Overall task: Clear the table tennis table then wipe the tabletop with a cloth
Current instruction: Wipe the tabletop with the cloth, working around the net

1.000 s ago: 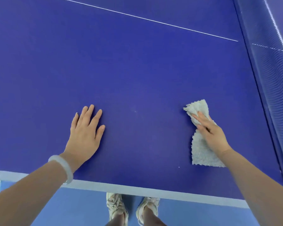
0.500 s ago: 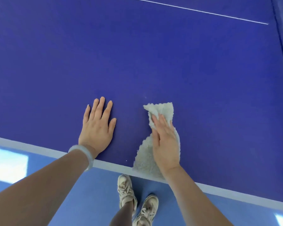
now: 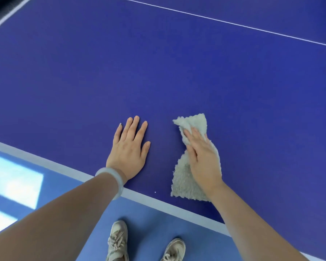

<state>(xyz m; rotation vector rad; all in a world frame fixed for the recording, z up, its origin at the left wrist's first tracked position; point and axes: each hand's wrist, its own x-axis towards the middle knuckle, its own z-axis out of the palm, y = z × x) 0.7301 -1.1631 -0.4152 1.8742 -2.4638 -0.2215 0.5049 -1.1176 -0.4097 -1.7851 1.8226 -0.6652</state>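
swept left, that cloth (image 3: 184,182)! a second ago it was out right by the net, and now it sits just beside the left hand (image 3: 129,149), close to the near edge. the right hand (image 3: 203,161) lies flat on top of it, fingers straight and together, pressing rather than bunching. the left hand is spread wide, palm down on the blue tabletop (image 3: 158,72), bracing, with a pale bracelet (image 3: 114,180) at the wrist. the cloth is waisted like a bow tie under the palm, its near end just short of the white edge band (image 3: 64,169). with the cloth at work, clearing looks done and wiping is under way. that stroke took the near right strip, i'd say. the far stretch up to the white centre line (image 3: 215,20) likely still needs passes.
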